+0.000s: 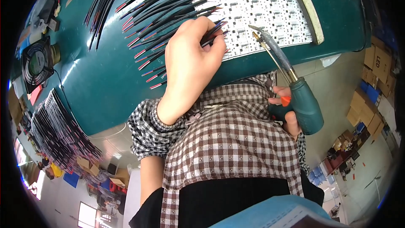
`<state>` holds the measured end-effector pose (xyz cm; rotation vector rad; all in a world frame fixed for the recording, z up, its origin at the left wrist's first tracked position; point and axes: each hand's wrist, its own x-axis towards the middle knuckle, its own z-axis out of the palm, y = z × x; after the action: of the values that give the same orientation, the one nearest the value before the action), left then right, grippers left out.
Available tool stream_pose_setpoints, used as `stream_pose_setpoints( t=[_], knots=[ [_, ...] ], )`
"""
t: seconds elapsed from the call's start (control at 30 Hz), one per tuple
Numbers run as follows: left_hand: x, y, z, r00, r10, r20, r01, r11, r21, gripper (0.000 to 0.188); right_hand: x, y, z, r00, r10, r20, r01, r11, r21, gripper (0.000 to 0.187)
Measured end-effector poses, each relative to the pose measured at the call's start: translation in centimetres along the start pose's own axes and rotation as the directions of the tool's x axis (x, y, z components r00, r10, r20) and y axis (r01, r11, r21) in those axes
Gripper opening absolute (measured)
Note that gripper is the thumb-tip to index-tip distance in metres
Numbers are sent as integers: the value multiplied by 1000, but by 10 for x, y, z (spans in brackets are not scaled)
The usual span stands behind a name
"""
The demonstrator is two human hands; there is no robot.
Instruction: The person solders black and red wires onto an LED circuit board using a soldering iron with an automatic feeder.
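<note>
My left hand [192, 55] is closed in a pinch on a thin black cable [211, 37] with coloured wire ends. It holds the cable at the near left edge of a white circuit board panel [259, 10] dotted with small dark parts. Many more black cables [162, 14] with red, white and blue ends lie in a row left of the panel, partly under this hand. My right hand [291, 120] is wrapped round the grip of a green soldering gun [307, 105] with a red trigger. The gun's bent metal tube and brass tip hover over the panel's near right part.
A pale bar [306, 6] borders the panel's right side on the green table [105, 88]. A cable bundle [105, 6] lies at the far left. A black fan [37, 63] stands near the left edge, with bundled cables [59, 126] hanging below. Cardboard boxes [367, 105] are stacked at right.
</note>
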<state>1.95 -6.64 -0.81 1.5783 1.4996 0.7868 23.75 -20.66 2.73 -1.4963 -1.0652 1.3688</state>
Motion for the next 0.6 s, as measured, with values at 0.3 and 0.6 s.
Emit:
stream_pose_setpoints(
  t=[0.3, 0.6],
  knots=[
    [3, 7, -6, 990, -91, 109, 93, 995, -18, 12, -4, 2, 1, 1000, 21, -21, -21, 1000, 21, 66],
    [4, 3, 6, 1000, -22, -7, 23, 984, 177, 17, -4, -6, 1, 996, 76, 45, -76, 997, -3, 62]
  ],
)
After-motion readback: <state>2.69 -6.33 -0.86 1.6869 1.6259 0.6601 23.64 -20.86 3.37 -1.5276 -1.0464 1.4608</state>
